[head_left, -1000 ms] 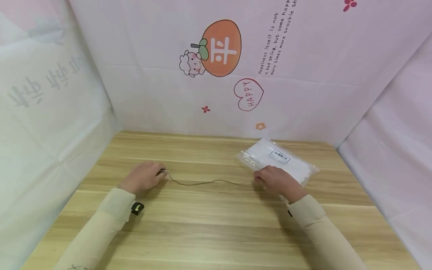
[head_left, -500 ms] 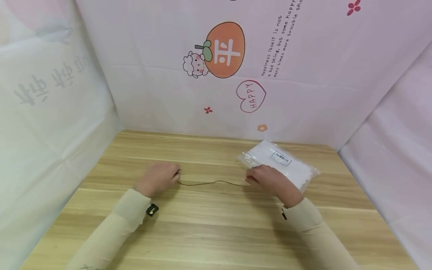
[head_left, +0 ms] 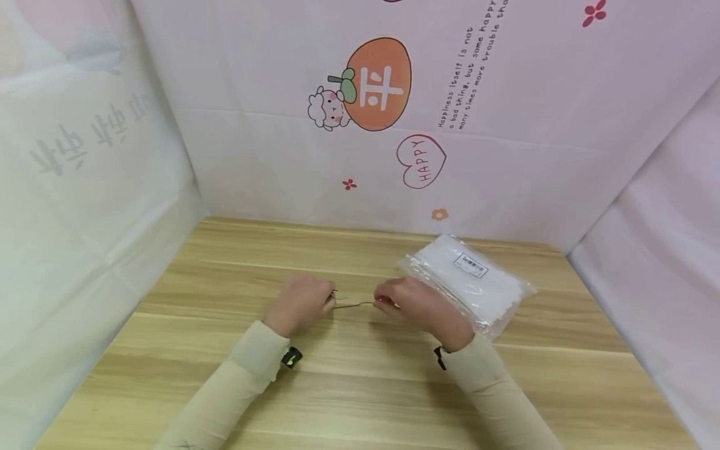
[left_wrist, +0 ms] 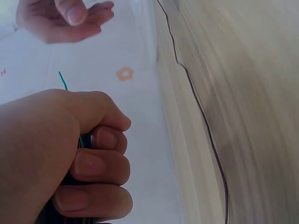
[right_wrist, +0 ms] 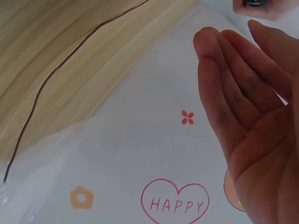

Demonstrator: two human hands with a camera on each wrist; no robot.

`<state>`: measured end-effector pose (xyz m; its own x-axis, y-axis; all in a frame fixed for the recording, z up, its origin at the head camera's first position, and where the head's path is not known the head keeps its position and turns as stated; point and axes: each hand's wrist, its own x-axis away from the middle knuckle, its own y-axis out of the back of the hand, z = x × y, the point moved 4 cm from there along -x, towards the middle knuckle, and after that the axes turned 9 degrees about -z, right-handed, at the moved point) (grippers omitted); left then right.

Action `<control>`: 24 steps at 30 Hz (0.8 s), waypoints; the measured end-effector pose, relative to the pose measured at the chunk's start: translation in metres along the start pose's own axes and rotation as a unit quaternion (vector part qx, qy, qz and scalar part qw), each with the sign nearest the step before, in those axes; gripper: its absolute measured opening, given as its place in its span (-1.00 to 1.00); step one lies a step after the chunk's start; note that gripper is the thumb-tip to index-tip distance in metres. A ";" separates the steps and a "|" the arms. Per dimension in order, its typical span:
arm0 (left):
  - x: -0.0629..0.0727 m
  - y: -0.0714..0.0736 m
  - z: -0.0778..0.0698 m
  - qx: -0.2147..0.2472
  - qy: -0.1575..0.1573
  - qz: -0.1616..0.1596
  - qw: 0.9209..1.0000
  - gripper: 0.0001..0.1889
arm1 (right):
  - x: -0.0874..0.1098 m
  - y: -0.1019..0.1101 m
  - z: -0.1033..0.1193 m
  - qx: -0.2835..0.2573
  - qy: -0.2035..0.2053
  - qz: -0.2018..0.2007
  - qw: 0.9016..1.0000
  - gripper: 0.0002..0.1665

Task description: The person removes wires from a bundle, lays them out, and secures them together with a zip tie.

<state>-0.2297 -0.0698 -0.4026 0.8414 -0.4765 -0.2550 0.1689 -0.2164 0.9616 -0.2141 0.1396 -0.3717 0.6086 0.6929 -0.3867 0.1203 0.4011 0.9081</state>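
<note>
My left hand (head_left: 300, 304) grips a small bundle of thin wires (left_wrist: 49, 213) in its curled fingers. A green wire end (left_wrist: 63, 80) sticks out above the thumb in the left wrist view. Most of the bundle is hidden in the palm. Facing it, my right hand (head_left: 413, 305) has relaxed, nearly straight fingers (right_wrist: 212, 84) and an empty palm in the right wrist view. A thin brown wire (head_left: 353, 305) lies wavy on the table below both hands. From above, the hands cover most of its length.
A clear plastic bag (head_left: 469, 278) with white contents and a barcode label lies to the right, just behind my right hand. The wooden table (head_left: 360, 387) meets a white printed cloth (head_left: 270, 169) at its back edge. More cloth hangs at both sides.
Both hands have moved inward toward each other, the left hand rightward with its wire bundle and the right hand leftward away from the bag. The brown wire stays in nearly the same place.
</note>
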 end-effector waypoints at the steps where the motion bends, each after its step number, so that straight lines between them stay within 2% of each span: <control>1: -0.001 -0.001 -0.003 0.000 0.000 0.000 1.000 -0.70 | -0.001 -0.002 0.002 -0.001 0.004 -0.006 1.000 -0.79; 7: -0.005 -0.007 -0.017 0.013 -0.003 -0.007 1.000 -0.68 | -0.007 -0.007 0.015 0.016 0.007 -0.032 0.999 -0.89; 12: -0.006 -0.009 -0.025 0.028 -0.020 -0.008 0.999 -0.68 | -0.008 -0.011 0.019 0.014 0.008 -0.035 0.999 -0.90; 19: -0.006 -0.011 -0.030 0.035 -0.022 -0.004 0.999 -0.74 | -0.010 -0.015 0.025 -0.008 0.017 -0.036 0.999 -0.93; 24: -0.005 -0.013 -0.032 0.044 -0.020 -0.002 0.999 -0.66 | -0.011 -0.018 0.030 0.009 0.025 -0.040 0.999 -0.94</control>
<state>-0.2200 -0.0368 -0.4109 0.8196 -0.5088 -0.2634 0.1241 -0.2911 0.9486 -0.1991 0.1068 -0.3793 0.5574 0.6882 -0.4645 0.1816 0.4448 0.8770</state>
